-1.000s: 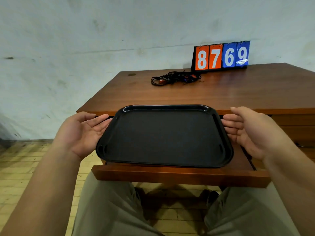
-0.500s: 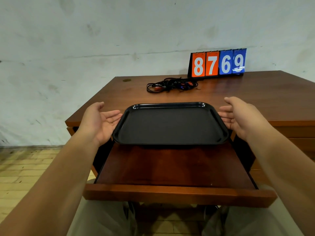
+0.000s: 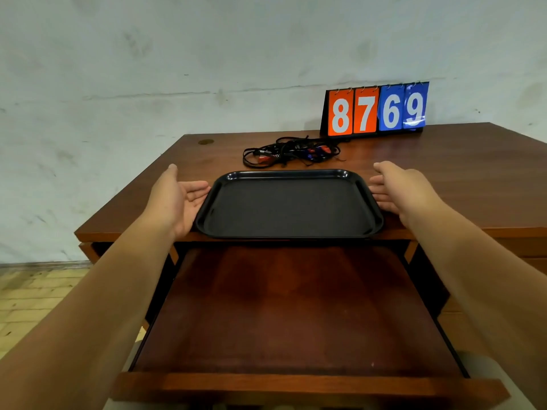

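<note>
Left hand (image 3: 177, 199) and right hand (image 3: 393, 187) both open, fingers straight, tips against the short rims of the black tray (image 3: 290, 208). Flat at the bench (image 3: 444, 179) front edge, above the pulled-out shelf (image 3: 296, 306); tangled cables (image 3: 290, 152) just behind.

A reddish-brown wooden table (image 3: 458, 179) with its pull-out shelf (image 3: 296, 306) extended stands against a stained whitewashed wall (image 3: 177, 54); yellowish tiled floor (image 3: 26, 294).

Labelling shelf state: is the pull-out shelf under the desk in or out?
Out. The pull-out shelf juts well forward of the desk, its top showing; the black tray is up at the desk's front edge.
</note>
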Action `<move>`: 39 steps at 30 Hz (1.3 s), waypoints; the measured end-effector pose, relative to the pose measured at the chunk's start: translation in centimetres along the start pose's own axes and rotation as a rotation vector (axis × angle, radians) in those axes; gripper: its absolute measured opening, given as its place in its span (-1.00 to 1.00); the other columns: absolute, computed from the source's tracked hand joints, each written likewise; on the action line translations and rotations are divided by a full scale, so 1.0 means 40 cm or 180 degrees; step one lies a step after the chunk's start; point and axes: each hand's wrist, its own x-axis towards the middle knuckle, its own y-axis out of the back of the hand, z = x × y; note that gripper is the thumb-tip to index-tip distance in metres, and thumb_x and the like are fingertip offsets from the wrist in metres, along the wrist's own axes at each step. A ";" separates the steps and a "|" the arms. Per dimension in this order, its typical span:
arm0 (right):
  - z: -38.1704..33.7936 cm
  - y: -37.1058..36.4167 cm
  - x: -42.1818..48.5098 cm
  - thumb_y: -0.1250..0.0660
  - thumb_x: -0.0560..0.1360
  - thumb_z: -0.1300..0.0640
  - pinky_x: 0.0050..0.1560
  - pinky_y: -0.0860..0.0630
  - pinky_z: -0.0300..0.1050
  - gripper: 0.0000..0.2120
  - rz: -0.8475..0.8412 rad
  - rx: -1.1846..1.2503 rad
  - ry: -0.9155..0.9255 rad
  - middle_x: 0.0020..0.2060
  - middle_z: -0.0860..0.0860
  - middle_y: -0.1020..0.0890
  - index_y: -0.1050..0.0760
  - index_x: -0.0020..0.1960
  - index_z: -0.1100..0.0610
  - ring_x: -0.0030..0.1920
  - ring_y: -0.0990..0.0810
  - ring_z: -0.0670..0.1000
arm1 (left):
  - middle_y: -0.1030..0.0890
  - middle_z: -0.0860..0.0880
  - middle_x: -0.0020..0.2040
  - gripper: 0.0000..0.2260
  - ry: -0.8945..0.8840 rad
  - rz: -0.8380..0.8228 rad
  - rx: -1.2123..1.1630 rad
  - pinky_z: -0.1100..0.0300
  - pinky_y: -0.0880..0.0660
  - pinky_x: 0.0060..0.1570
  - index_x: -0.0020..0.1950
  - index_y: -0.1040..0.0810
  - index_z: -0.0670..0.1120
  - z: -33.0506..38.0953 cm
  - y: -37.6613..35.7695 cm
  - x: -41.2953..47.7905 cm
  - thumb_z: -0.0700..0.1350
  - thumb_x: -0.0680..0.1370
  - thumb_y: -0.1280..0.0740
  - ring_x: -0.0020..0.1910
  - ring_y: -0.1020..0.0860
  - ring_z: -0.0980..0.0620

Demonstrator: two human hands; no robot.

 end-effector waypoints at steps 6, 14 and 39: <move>0.004 -0.036 0.070 -0.34 0.61 -0.18 0.21 -0.63 0.02 -0.59 0.0088 -0.0178 0.0195 0.08 -0.03 -0.75 -0.68 0.26 0.09 0.11 -0.72 0.01 | -0.67 -0.23 0.32 -0.24 -0.0320 0.0134 0.0419 -0.03 -0.56 0.42 0.39 -0.57 -0.29 -0.024 -0.010 0.080 0.36 0.73 0.00 0.29 -0.67 -0.10; 0.043 -0.061 0.122 -0.33 0.34 -0.44 0.35 -0.58 0.30 -0.24 0.0305 -0.0309 0.0536 0.12 0.12 -0.74 -0.58 0.27 0.12 0.18 -0.72 0.21 | -0.73 -0.14 0.21 -0.29 -0.0613 0.0401 0.0711 0.01 -0.56 0.41 0.24 -0.67 -0.20 -0.054 -0.010 0.111 0.36 0.73 0.00 0.26 -0.69 -0.04; 0.143 -0.023 -0.161 -0.35 0.64 0.00 -0.18 -0.43 -0.51 -0.84 0.0453 -0.0403 0.1501 0.02 -0.17 -0.72 -0.69 0.15 -0.07 -0.08 -0.61 -0.35 | -0.73 -0.07 0.26 -0.71 -0.1100 0.0314 0.0581 0.08 -0.57 0.40 0.35 -0.61 -0.15 -0.119 0.100 -0.151 -0.09 0.68 -0.29 0.28 -0.70 0.06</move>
